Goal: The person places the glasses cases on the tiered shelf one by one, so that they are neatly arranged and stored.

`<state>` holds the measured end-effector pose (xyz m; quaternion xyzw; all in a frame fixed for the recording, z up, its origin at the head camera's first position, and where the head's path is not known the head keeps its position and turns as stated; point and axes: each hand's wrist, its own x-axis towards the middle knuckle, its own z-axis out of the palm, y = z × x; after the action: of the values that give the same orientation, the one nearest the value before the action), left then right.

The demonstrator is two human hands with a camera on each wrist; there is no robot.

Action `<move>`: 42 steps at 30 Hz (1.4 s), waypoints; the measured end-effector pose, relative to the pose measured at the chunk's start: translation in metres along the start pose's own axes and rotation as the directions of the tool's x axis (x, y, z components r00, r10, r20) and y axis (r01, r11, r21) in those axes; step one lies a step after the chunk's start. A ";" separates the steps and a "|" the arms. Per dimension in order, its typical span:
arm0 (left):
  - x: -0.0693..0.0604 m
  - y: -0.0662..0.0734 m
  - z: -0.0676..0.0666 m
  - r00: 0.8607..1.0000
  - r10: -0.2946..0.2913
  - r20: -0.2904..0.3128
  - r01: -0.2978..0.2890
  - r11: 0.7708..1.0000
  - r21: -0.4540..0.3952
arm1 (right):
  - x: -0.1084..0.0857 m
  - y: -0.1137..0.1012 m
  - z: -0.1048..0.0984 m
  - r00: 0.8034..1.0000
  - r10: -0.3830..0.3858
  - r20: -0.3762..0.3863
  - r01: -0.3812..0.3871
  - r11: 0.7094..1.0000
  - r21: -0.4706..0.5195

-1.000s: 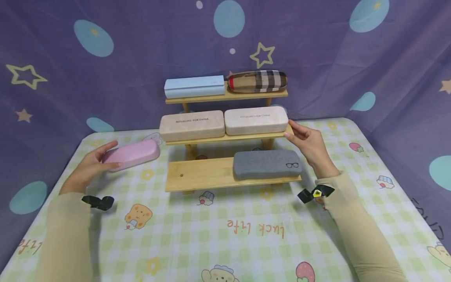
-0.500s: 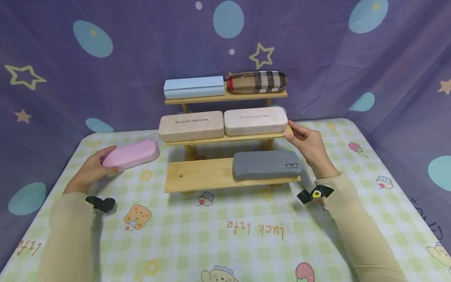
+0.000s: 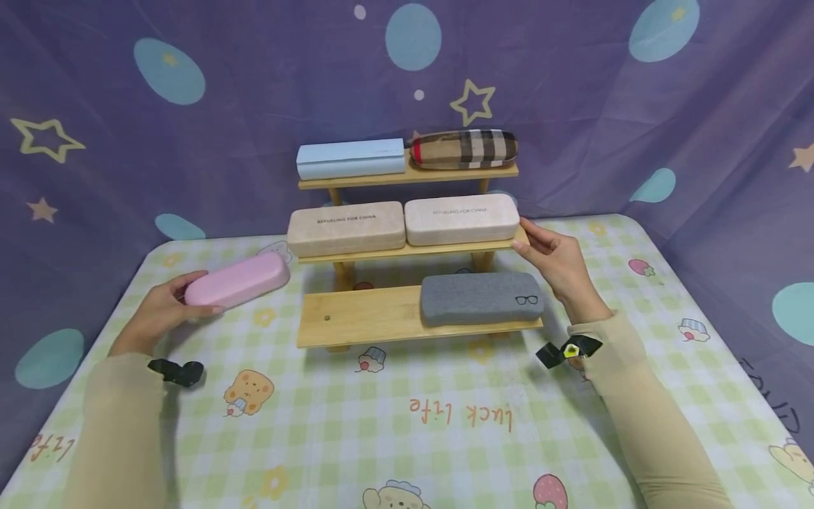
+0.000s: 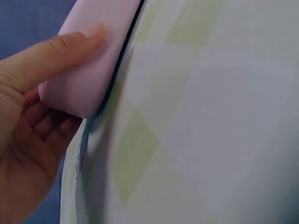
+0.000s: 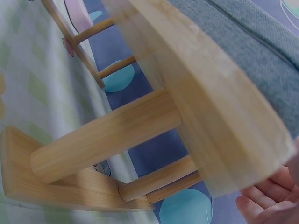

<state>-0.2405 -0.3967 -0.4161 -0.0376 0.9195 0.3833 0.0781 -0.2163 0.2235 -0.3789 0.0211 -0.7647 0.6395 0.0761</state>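
Note:
A pink glasses case [image 3: 238, 281] is at the table's left side. My left hand [image 3: 157, 309] grips its near left end, the thumb lying along one side and the other fingers partly hidden behind it, as the left wrist view shows. Whether the case touches the cloth I cannot tell. On the right, my right hand [image 3: 559, 265] holds the end of the middle board of a three-tier wooden display rack [image 3: 362, 316]. Its thumb is at the front edge, its fingers behind. A grey glasses case [image 3: 481, 299] lies on the right half of the bottom board.
A beige case [image 3: 346, 228] and a white case [image 3: 462, 219] sit side by side on the middle board. On the top board are a light blue case [image 3: 350, 159] and a plaid case [image 3: 466, 149]. A checked cloth [image 3: 381, 452] covers the table; a purple curtain hangs behind.
My left hand has shifted its hold slightly on the pink glasses case, with its fingers now lower against the end. The case has barely moved. My right hand stays on the rack.

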 end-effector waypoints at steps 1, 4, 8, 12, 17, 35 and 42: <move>-0.001 -0.001 0.000 1.000 -0.002 -0.012 0.002 1.000 0.009 | 0.000 0.000 0.000 1.000 0.002 0.000 -0.002 1.000 0.000; -0.003 -0.002 -0.001 0.999 0.004 -0.041 -0.003 1.000 0.024 | 0.000 0.000 0.001 1.000 0.007 0.002 -0.007 1.000 0.001; -0.007 0.001 -0.003 0.999 0.014 -0.039 -0.013 1.000 0.022 | -0.001 0.000 0.001 1.000 0.012 -0.001 -0.012 1.000 -0.004; -0.014 0.004 -0.008 0.999 0.038 -0.039 -0.039 0.999 -0.027 | -0.001 0.000 0.001 1.000 0.011 -0.007 -0.011 1.000 -0.011; -0.023 0.012 -0.016 0.994 0.098 -0.057 -0.103 0.989 -0.110 | -0.001 0.001 0.002 1.000 0.015 -0.007 -0.015 1.000 -0.010; -0.073 0.076 -0.025 0.952 0.298 -0.071 -0.303 0.950 -0.072 | -0.001 -0.001 0.000 1.000 0.018 -0.015 -0.018 1.000 -0.017; -0.090 0.106 -0.003 0.889 0.458 -0.002 -0.456 0.884 -0.101 | -0.001 -0.001 0.000 1.000 0.014 -0.007 -0.014 1.000 -0.009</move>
<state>-0.1654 -0.3236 -0.3242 0.1803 0.8815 0.4364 -0.0062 -0.2152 0.2230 -0.3786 0.0130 -0.7675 0.6366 0.0743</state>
